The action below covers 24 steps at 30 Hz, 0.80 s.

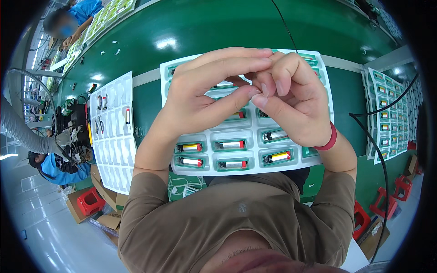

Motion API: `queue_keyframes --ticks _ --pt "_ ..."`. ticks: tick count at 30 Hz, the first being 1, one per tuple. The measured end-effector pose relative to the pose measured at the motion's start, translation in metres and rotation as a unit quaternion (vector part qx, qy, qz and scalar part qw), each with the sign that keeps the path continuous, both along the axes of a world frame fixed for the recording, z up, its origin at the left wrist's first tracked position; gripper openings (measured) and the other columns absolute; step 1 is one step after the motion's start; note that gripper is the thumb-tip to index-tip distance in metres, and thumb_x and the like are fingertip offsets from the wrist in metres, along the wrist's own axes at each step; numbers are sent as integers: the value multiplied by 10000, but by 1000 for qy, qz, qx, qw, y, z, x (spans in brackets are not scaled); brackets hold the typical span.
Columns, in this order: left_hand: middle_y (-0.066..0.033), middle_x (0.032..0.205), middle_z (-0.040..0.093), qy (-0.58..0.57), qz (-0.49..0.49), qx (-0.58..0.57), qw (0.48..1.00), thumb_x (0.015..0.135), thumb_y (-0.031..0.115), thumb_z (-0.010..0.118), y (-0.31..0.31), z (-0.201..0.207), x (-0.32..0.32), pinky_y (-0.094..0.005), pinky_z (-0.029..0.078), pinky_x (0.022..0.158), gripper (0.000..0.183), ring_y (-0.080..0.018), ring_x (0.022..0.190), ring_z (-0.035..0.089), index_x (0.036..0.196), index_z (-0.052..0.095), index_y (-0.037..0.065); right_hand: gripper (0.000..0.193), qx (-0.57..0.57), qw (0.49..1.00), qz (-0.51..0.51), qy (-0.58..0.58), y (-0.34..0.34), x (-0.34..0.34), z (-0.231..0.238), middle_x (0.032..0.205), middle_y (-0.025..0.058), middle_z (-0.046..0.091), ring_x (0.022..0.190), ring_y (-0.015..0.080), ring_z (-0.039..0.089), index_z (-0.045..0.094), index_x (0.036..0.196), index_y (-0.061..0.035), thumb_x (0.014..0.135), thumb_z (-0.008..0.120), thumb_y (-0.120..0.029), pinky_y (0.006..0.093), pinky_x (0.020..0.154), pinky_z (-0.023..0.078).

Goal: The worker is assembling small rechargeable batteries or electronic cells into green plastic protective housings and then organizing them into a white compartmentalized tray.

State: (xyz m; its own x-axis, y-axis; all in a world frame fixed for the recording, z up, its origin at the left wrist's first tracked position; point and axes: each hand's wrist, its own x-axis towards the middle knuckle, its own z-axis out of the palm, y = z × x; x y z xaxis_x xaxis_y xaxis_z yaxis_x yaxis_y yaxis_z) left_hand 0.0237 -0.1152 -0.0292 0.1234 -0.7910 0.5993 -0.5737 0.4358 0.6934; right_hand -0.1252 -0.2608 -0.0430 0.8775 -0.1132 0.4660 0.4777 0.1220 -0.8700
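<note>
Mostly, the nearer rows of the white blister tray look filled, with red-ended cylindrical cells in its pockets; how much is left in its farther rows cannot be judged under the left hand and right hand. These meet above the tray, fingertips pinched together; whether they hold anything I cannot tell. Left of the tray, a sparser tray carries a few parts. Beneath the tray runs a green bench; a blue-clad worker is beyond it, far left, and a red stool is at its near right.
</note>
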Motion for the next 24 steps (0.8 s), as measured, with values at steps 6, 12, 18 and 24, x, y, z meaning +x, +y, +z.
queue_keyframes --ticks 6,12,18,24 --pt "-258 1288 641 31 27 1 999 814 -114 674 1 -1 -4 -313 607 815 460 -266 1097 685 1270 642 -59 361 -12 1000 -13 -24 3 3 0 1030 61 500 940 130 500 393 1000 -119 875 604 146 285 828 447" --pt "-257 1286 642 24 16 5 1000 812 -115 677 0 -2 -3 -313 607 813 454 -271 1103 681 1262 647 -63 355 0 1000 -2 -7 -1 0 1 1031 62 502 939 129 500 399 981 -117 870 599 155 306 880 446" --pt "-149 1244 686 31 24 -14 999 809 -92 700 -1 -2 -6 -302 619 773 478 -212 964 723 1269 689 38 352 0 999 -20 -41 4 2 -1 1026 61 508 948 135 513 404 978 -113 870 593 164 331 943 446" --pt "-153 1230 689 40 39 -14 998 812 -93 700 1 -2 -7 -311 622 776 472 -220 972 720 1268 686 26 350 -12 998 -30 -47 4 2 0 1028 64 519 957 138 525 406 978 -110 870 596 165 334 943 449"
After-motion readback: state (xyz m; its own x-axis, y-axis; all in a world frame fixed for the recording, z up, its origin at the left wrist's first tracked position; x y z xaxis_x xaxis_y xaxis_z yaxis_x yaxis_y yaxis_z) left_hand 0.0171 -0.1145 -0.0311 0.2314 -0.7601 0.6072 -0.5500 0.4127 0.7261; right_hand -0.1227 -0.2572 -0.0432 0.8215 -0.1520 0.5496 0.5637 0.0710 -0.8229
